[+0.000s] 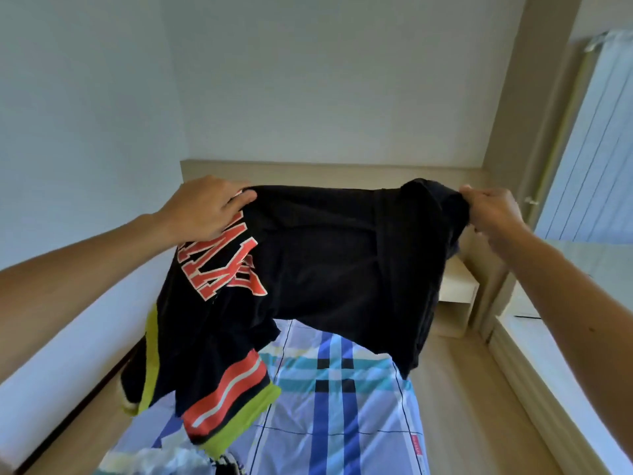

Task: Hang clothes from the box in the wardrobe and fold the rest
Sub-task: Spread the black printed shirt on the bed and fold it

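The left hand [205,209] is gripping the shirt [325,262] by its left edge, fingers curled over the cloth. The black shirt, with red letters and red and yellow-green stripes, is hanging stretched in the air over the checked bed [342,406]. The right hand [493,210] is pinching its bunched right edge. A nightstand [457,296] is standing far right of the bed.

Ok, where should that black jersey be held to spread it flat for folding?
By its top edge, at the two outer ends, each hand coming from its own side. The black jersey hangs limp over the bed; the left hand and right hand hold it there, so the cloth drapes open, though the right end is bunched.
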The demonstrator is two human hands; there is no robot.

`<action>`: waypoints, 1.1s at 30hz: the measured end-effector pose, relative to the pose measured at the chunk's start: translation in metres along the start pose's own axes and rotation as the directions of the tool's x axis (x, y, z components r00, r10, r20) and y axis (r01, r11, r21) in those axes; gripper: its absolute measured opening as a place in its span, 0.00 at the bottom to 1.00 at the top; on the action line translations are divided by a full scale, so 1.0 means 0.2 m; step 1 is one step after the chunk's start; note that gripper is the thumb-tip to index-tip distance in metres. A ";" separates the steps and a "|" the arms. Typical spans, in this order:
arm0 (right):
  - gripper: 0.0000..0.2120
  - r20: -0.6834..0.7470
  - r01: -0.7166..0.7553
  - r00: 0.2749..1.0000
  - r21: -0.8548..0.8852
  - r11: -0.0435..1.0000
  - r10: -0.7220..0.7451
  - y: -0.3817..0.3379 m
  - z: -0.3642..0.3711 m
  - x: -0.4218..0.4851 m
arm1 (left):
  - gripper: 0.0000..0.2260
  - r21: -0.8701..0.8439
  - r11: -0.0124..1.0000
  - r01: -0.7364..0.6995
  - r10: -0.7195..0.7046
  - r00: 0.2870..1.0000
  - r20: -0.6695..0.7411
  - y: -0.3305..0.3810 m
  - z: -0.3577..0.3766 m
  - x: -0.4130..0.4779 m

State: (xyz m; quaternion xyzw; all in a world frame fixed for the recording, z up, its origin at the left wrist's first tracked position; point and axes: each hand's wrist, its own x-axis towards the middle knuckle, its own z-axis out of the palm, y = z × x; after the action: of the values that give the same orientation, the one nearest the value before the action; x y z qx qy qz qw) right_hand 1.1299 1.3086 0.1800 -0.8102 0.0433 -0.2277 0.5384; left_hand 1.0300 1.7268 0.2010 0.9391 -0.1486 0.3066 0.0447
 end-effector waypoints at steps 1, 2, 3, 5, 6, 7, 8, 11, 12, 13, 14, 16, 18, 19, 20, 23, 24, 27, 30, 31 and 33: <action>0.24 0.014 -0.009 1.000 -0.019 1.000 0.009 0.00 0.00 0.00 | 0.14 0.007 1.000 0.005 -0.005 1.000 -0.019 -0.01 -0.01 0.01; 0.24 0.025 -0.022 0.999 -0.044 0.999 0.023 0.00 0.00 0.00 | 0.16 -0.004 1.000 0.013 -0.013 0.999 -0.036 -0.03 -0.02 0.02; 0.23 0.039 -0.037 0.998 -0.072 0.997 0.040 0.00 0.01 0.01 | 0.17 -0.030 0.999 0.020 -0.022 0.998 -0.052 -0.03 -0.03 0.04; 0.20 0.075 -0.056 0.995 -0.138 0.989 0.066 0.01 0.04 0.02 | 0.20 -0.102 0.993 0.052 -0.058 0.996 -0.065 -0.02 -0.06 0.09; 0.18 0.075 -0.045 0.995 -0.178 0.983 0.059 0.00 0.06 0.01 | 0.21 -0.132 0.989 0.067 -0.077 0.995 -0.067 0.00 -0.07 0.12; 0.15 0.060 -0.020 0.998 -0.231 0.973 0.035 -0.02 0.09 0.00 | 0.21 -0.160 0.984 0.082 -0.095 0.993 -0.073 0.02 -0.08 0.16; 0.15 0.039 0.029 0.999 -0.275 0.961 -0.019 -0.05 0.13 -0.04 | 0.22 -0.198 0.975 0.105 -0.122 0.989 -0.077 0.05 -0.08 0.19; 0.15 0.139 0.292 0.952 -0.152 0.944 -0.272 -0.22 0.30 -0.29 | 0.23 -0.358 0.905 0.230 -0.249 0.968 -0.007 0.13 -0.09 0.31; 0.14 0.294 0.360 0.899 -0.069 0.930 -0.326 -0.27 0.36 -0.42 | 0.22 -0.421 0.865 0.273 -0.281 0.959 0.045 0.16 -0.09 0.34; 0.15 0.498 0.386 0.802 -0.013 0.922 -0.328 -0.31 0.41 -0.55 | 0.21 -0.483 0.817 0.314 -0.308 0.947 0.095 0.18 -0.09 0.37; 0.18 0.697 0.381 0.669 -0.025 0.924 -0.257 -0.34 0.46 -0.66 | 0.19 -0.543 0.762 0.352 -0.333 0.933 0.137 0.19 -0.09 0.39; 0.24 0.903 0.382 0.428 -0.150 0.912 -0.030 -0.35 0.53 -0.81 | 0.18 -0.640 0.645 0.418 -0.385 0.901 0.199 0.21 -0.08 0.41; 0.29 0.934 0.363 0.354 -0.194 0.911 0.057 -0.29 0.60 -0.88 | 0.16 -0.710 0.528 0.466 -0.437 0.866 0.243 0.21 -0.07 0.42; 0.30 0.928 0.331 0.372 -0.165 0.929 0.033 -0.25 0.63 -0.90 | 0.14 -0.747 0.461 0.480 -0.460 0.849 0.261 0.21 -0.07 0.43; 0.30 0.911 0.302 0.413 -0.137 0.944 0.000 -0.19 0.67 -0.90 | 0.11 -0.785 0.387 0.484 -0.485 0.831 0.273 0.21 -0.06 0.43; 0.17 0.744 0.309 0.664 -0.180 0.934 -0.076 -0.05 0.73 -0.82 | 0.08 -0.844 0.234 0.482 -0.559 0.777 0.289 0.15 -0.06 0.41; 0.11 0.674 0.304 0.732 -0.200 0.931 -0.095 -0.02 0.72 -0.78 | 0.08 -0.839 0.235 0.490 -0.573 0.767 0.287 0.13 -0.06 0.39; 0.12 0.521 0.235 0.838 -0.076 0.969 -0.162 -0.07 0.63 -0.66 | 0.10 -0.655 0.467 0.594 -0.557 0.773 0.304 0.01 -0.09 0.28; 0.17 0.398 0.285 0.864 0.115 0.952 -0.307 -0.23 0.52 -0.53 | 0.15 -0.096 0.872 0.481 -0.428 0.841 0.330 -0.06 -0.08 0.20; 0.17 0.389 0.342 0.846 0.130 0.931 -0.365 -0.29 0.50 -0.50 | 0.19 -0.054 0.925 0.376 -0.344 0.888 0.306 -0.05 -0.08 0.18; 0.16 0.435 0.488 0.772 0.062 0.870 -0.464 -0.44 0.48 -0.49 | 0.28 -0.379 0.897 0.227 -0.099 0.940 0.327 0.05 -0.07 0.15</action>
State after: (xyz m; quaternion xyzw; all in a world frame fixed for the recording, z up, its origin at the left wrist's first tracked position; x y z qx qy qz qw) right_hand 1.0667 1.4577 0.1970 -0.8389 -0.2784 -0.1680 0.4364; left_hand 1.0428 1.7130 0.2310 0.9531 -0.1347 0.1176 0.2441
